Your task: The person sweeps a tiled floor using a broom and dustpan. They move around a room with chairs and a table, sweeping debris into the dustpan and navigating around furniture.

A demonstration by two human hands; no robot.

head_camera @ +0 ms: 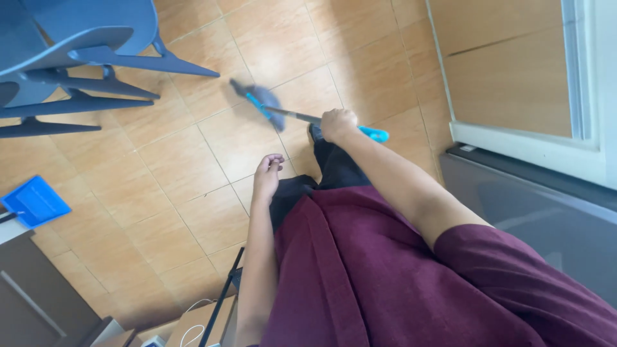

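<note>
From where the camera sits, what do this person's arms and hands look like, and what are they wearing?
Both arms are bare from the upper arm down, with no gloves, rings, watch or bracelets showing on the left hand or the right hand. A loose dark maroon top with short sleeves covers the shoulders and body.
</note>
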